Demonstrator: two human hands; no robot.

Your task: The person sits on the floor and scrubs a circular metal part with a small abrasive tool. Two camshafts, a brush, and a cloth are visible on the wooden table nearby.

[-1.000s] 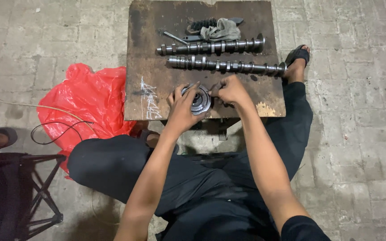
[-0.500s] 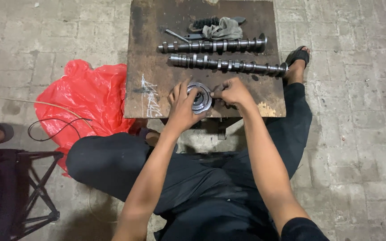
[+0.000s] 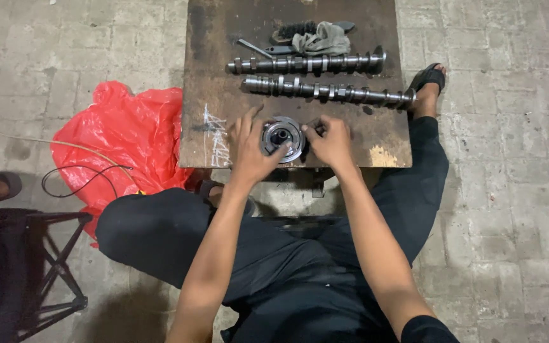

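Nearest the camera, both forearms reach forward over the person's dark trousers to the near edge of the wooden counter (image 3: 204, 95). The left hand (image 3: 249, 152) cups the round metal gear hub (image 3: 282, 138) from its left side, fingers curled on the rim — a loose grip, thumb near the bottom edge. The right hand (image 3: 330, 140) is pressed together, pinching something small at the hub's right edge; what it is I cannot tell. Compared with a second ago, the hub sits in much the same spot and the hands have barely shifted — the work looks like fine fiddling at the rim rather than moving the part. Farther off lie two camshafts (image 3: 325, 91) side by side, then a grey rag (image 3: 321, 42) and a wire brush (image 3: 295, 29). A red plastic bag (image 3: 122, 136) lies on the brick floor to the left.
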